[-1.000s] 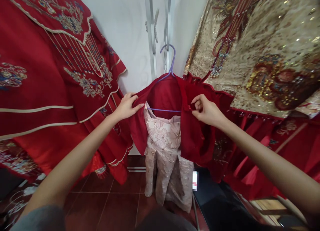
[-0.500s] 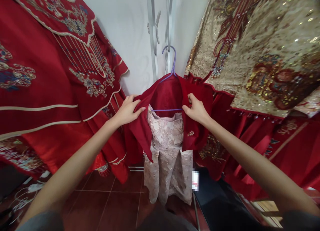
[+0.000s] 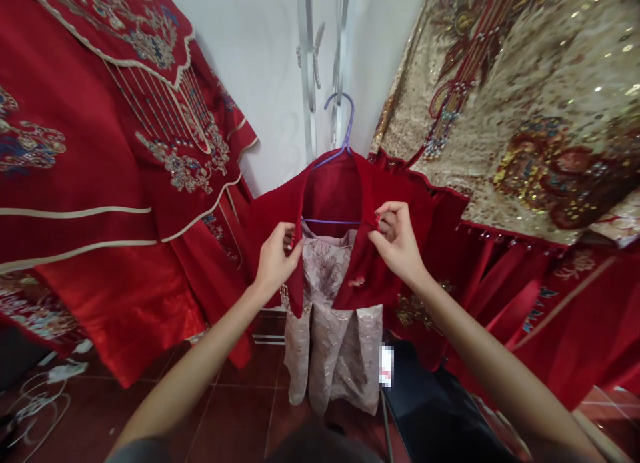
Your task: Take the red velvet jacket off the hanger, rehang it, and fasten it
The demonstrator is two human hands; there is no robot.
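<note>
A short red jacket (image 3: 273, 213) hangs on a purple hanger (image 3: 349, 126), over a pale pink patterned dress (image 3: 327, 326). My left hand (image 3: 277, 259) is at the jacket's left front edge, fingers curled and thumb pressed to the cloth. On the other front panel my right hand (image 3: 400, 239) pinches the cloth between thumb and bent fingers. Small red bits show at the fingertips of both hands; I cannot tell whether they are nails or fabric. Between the two front edges, the jacket's red lining and the hanger's lower bar are visible.
Embroidered red garments (image 3: 115, 156) hang close on the left. A gold sequined garment (image 3: 500, 136) and red skirts hang on the right. Behind the hanger stands a pale metal rack (image 3: 306, 69). White cables (image 3: 47, 399) lie on the tiled floor (image 3: 240, 409); a dark surface (image 3: 430, 409) is at lower right.
My left hand has moved right and down along the jacket front, its fingers more curled. My right hand has shifted slightly. The jacket's front panels now lie closer together over the dress.
</note>
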